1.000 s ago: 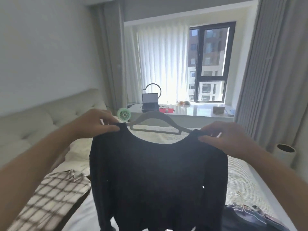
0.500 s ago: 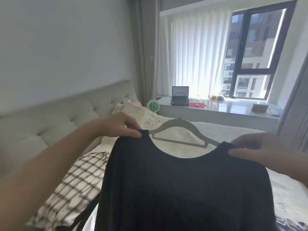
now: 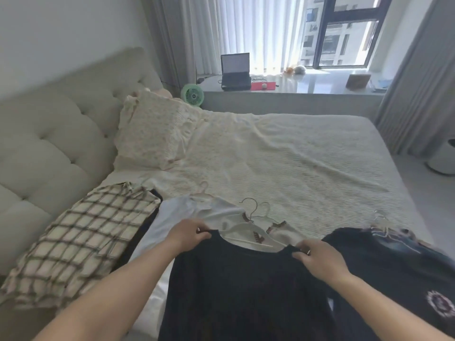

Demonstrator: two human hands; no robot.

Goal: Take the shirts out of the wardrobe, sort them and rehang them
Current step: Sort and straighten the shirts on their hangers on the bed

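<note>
A black shirt (image 3: 246, 286) on a white hanger (image 3: 243, 230) is low over the near edge of the bed. My left hand (image 3: 189, 233) pinches its left shoulder and my right hand (image 3: 317, 257) pinches its right shoulder. Under it lies a white shirt (image 3: 187, 210) with red stitching and more hangers. A checked shirt (image 3: 81, 239) lies to the left. A dark printed shirt (image 3: 398, 267) lies to the right.
The bed (image 3: 295, 153) has a cream cover and a pillow (image 3: 152, 129) by the padded headboard (image 3: 54, 134). Behind it a window ledge holds a laptop (image 3: 235, 70) and a green fan (image 3: 192, 94). A white bin (image 3: 443, 156) stands on the floor at right.
The view has dropped from the window towards the bed. Both hands have lowered the black shirt on its hanger over the white shirt at the bed's near edge.
</note>
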